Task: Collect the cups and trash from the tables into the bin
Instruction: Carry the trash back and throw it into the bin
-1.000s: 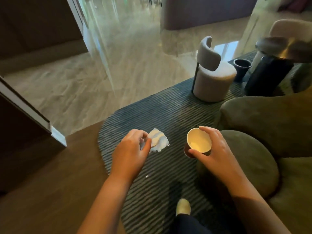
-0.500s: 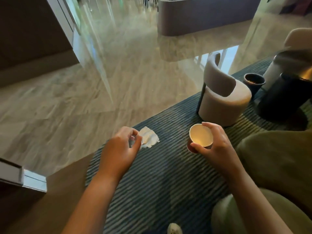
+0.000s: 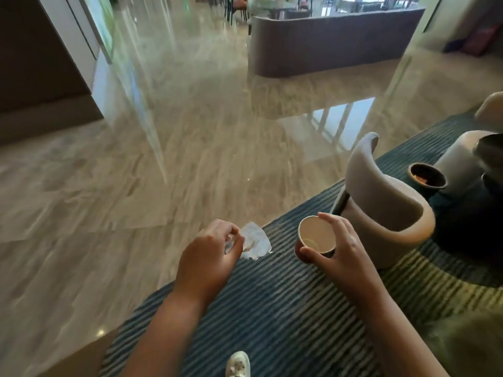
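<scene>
Head view, looking forward and down, both bare forearms reaching out in front. Left hand (image 3: 206, 257): fingers curled in, thumb and fingertips pinching a crumpled white tissue (image 3: 255, 242), which sticks out to the right of the knuckles and hangs in the air above the edge of the striped rug (image 3: 285, 308). Right hand (image 3: 343, 254): grips a paper cup (image 3: 315, 235) at its rim, thumb on the near side, the other fingers spread over the far side. Cup held off the ground, tilted so its mouth faces the camera; pale inside with a faint ring low down, dark reddish outside. Tissue and cup near each other, not touching. Pale rounded chair (image 3: 386, 208) stands on the rug just behind the right hand. Beyond the chair, to the right, a dark round bin (image 3: 426, 176) sits on the rug, open top, something orange inside, too small to identify; it is well apart from both hands. Second pale seat (image 3: 457, 164) just beside the bin at the right edge. Glossy stone floor (image 3: 163, 159) fills the left and middle. Curved dark counter (image 3: 326, 42) at the back. Toe of a light shoe (image 3: 238, 364) on the rug at the bottom edge.
</scene>
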Demonstrator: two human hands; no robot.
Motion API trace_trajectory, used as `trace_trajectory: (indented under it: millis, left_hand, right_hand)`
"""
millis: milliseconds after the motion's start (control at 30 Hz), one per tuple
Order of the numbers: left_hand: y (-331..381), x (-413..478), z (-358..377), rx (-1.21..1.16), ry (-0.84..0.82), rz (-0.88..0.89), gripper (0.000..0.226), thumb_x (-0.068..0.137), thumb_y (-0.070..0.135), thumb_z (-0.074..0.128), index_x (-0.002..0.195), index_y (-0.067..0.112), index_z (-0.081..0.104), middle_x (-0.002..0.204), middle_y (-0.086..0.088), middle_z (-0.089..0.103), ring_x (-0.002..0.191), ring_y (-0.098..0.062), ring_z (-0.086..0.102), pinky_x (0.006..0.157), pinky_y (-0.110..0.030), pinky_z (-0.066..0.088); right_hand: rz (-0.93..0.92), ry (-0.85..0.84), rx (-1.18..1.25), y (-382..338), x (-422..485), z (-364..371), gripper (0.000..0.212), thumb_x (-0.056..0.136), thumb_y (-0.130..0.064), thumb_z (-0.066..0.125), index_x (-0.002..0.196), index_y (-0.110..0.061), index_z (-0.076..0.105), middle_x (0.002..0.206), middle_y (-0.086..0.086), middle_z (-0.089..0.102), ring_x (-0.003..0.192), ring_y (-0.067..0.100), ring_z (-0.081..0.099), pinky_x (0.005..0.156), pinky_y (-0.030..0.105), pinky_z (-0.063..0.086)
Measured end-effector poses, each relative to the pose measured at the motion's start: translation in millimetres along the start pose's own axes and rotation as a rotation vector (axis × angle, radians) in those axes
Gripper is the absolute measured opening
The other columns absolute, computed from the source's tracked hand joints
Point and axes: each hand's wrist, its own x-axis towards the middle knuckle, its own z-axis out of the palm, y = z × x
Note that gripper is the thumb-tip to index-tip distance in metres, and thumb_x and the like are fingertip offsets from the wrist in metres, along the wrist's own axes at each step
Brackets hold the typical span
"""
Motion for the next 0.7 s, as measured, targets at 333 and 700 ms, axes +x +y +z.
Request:
trace_trajectory:
  millis: [333, 700]
  left_hand:
    - [5.3, 281.3, 101.6, 0.013, -0.229, 0.192, 0.008, 0.086, 0.027, 0.06, 0.079, 0.027, 0.057, 0.085, 0.015, 0.058, 0.079, -0.003, 0.057, 0.059, -0.022, 0.041]
    - [82.5, 615.1, 219.5, 0.114, -0.192, 0.42, 0.01, 0.084, 0.021, 0.062, 0.075, 0.02, 0.058, 0.079, 0.01, 0.057, 0.07, -0.012, 0.057, 0.054, -0.028, 0.041]
  right_hand:
    - [0.213, 0.138, -0.043, 108.6, 205.2, -5.6, 0.073, 0.072, -0.045, 0.075, 0.134, -0.023, 0.042, 0.125, -0.015, 0.043, 0.12, 0.003, 0.041, 0.099, 0.02, 0.033]
    - [0.282, 0.33, -0.058, 248.1, 499.9, -80.6, 0.069, 0.075, -0.041, 0.075, 0.132, -0.021, 0.043, 0.13, -0.005, 0.046, 0.118, 0.003, 0.039, 0.096, 0.021, 0.031]
